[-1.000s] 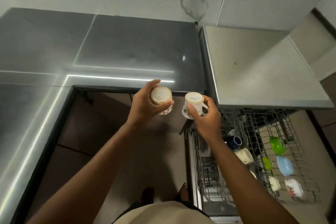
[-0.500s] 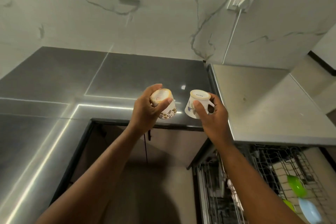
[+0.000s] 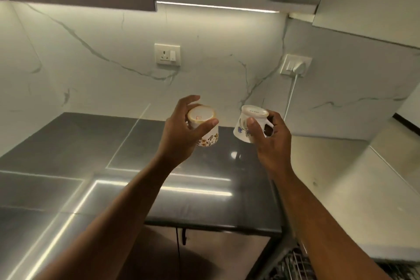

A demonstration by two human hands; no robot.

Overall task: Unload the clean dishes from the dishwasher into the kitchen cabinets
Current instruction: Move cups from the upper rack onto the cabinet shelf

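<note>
- Gripping an inverted floral cup [image 3: 205,126], the left hand [image 3: 179,134] was held above the tabletop [image 3: 79,154].
- Right hand [image 3: 271,143] clasped a blue-flowered cup [image 3: 250,123], base up, just right of it.

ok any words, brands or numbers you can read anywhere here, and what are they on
None can be read.
Dark printed mark on the base of the blue-flowered cup held upside down in the right hand: too blurred to read.
Faint reddish mark on the base of the brown-flowered cup held in the left hand: too blurred to read.
Wall socket and the plugged socket: no lettering visible.
</note>
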